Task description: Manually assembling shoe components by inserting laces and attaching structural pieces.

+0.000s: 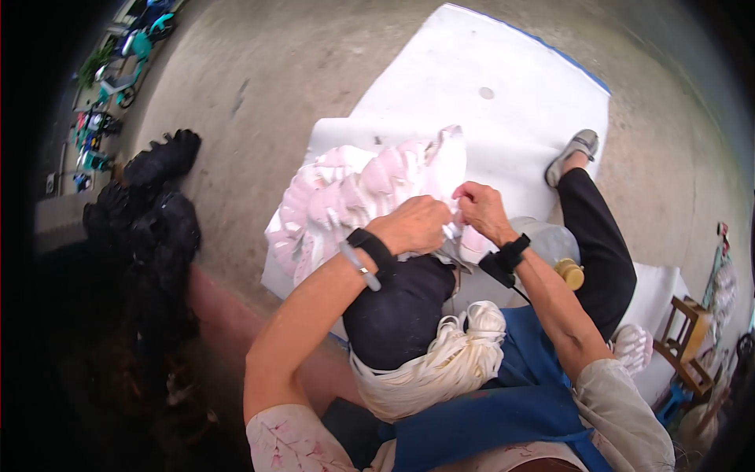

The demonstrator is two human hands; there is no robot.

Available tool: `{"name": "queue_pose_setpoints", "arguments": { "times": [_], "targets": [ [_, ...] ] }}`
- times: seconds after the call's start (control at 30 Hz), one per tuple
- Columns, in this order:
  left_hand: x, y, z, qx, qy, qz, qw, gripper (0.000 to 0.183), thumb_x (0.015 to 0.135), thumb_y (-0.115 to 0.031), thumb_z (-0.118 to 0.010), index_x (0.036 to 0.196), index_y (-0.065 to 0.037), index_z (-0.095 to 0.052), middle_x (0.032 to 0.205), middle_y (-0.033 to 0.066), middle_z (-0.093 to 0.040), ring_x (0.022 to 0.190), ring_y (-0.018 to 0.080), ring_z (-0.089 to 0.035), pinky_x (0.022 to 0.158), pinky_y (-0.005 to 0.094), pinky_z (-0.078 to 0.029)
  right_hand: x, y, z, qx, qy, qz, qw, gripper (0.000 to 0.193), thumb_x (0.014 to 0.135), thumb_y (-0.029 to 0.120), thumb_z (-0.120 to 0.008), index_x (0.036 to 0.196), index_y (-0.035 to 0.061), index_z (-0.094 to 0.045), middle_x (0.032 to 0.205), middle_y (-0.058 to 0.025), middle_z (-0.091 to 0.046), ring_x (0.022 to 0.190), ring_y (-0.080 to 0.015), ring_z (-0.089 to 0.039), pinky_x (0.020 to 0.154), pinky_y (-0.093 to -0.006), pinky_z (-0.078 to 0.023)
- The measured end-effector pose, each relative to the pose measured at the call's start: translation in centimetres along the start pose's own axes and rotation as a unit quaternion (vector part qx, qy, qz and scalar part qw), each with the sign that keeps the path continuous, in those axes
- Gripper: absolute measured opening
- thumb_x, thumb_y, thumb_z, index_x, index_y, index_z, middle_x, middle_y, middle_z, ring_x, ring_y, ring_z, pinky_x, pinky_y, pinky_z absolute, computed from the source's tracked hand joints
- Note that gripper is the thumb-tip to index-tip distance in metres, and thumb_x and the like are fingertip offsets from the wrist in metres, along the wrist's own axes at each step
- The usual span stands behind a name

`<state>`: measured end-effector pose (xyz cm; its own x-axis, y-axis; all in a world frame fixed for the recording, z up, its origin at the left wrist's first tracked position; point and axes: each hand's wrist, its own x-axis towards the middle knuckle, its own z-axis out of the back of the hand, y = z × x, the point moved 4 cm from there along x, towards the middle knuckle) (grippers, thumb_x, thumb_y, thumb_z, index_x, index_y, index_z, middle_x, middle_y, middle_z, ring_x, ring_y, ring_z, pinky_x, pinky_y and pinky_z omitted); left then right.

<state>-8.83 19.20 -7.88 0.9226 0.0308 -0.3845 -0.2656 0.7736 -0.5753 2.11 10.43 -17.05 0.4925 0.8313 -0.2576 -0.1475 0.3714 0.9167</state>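
Note:
My left hand (417, 225) is closed, its fingers curled in toward my right hand (481, 211), which is pinched close beside it. Whatever lies between the fingertips is too small and covered to make out. Right under the hands is a white and pink piece (473, 245) that looks like a shoe upper. A long overlapping row of similar pink and white shoe uppers (338, 198) spreads to the left and beyond the hands. Across my lap lies a thick bundle of cream flat laces (429, 370), knotted at its right end.
A white sheet (480, 63) covers the floor ahead. By my right leg stands a clear plastic container with a yellow cap (569, 274). Black bundled pieces (161, 212) are heaped at the left. A wooden stool (684, 342) is at the right; scooters (126, 75) stand far left.

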Motion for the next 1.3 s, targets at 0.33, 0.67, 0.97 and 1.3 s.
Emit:
{"name": "queue_pose_setpoints", "arguments": {
  "times": [0.33,0.67,0.97,1.3],
  "targets": [
    [0.7,-1.1,-0.4,0.021,0.035,-0.009,0.999,0.009,0.072,-0.005,-0.055,0.071,0.003,-0.058,0.070,0.0263,-0.060,0.074,0.0445,-0.060,0.072,0.0497,-0.049,-0.5,-0.9,0.9,0.000,-0.004,-0.008,1.000,0.020,0.081,0.002,-0.047,0.088,-0.0031,-0.064,0.060,-0.0109,-0.062,0.053,-0.0173,-0.064,0.053,-0.0307,-0.052],
    [0.5,-1.1,-0.4,0.017,0.024,-0.008,1.000,0.010,0.071,0.002,-0.057,0.081,0.003,-0.058,0.092,0.0226,-0.061,0.093,0.0386,-0.059,0.082,0.0447,-0.046,0.3,-2.2,2.7,-0.129,0.041,-0.038,0.990,0.020,0.077,0.005,-0.050,0.083,0.0035,-0.069,0.076,-0.0204,-0.067,0.073,-0.0359,-0.067,0.072,-0.0414,-0.053],
    [0.2,-1.5,-0.6,-0.007,0.085,0.015,0.996,0.014,0.071,0.004,-0.055,0.081,0.002,-0.065,0.087,0.0210,-0.065,0.091,0.0383,-0.060,0.084,0.0436,-0.048,0.9,2.6,0.7,0.117,0.094,0.026,0.988,0.035,0.092,0.028,-0.048,0.100,-0.0004,-0.067,0.088,-0.0139,-0.069,0.081,-0.0223,-0.066,0.076,-0.0321,-0.051],
    [-9.7,-0.4,7.0,-0.418,-0.172,0.164,0.877,0.014,0.091,-0.013,-0.059,0.096,0.001,-0.060,0.092,0.0044,-0.065,0.084,0.0115,-0.061,0.079,0.0269,-0.049,-1.0,2.5,-1.5,0.222,0.248,-0.148,0.931,0.064,0.088,0.066,-0.048,0.081,0.0042,-0.060,0.072,-0.0027,-0.051,0.066,-0.0119,-0.048,0.062,-0.0276,-0.043]
  ]
}}
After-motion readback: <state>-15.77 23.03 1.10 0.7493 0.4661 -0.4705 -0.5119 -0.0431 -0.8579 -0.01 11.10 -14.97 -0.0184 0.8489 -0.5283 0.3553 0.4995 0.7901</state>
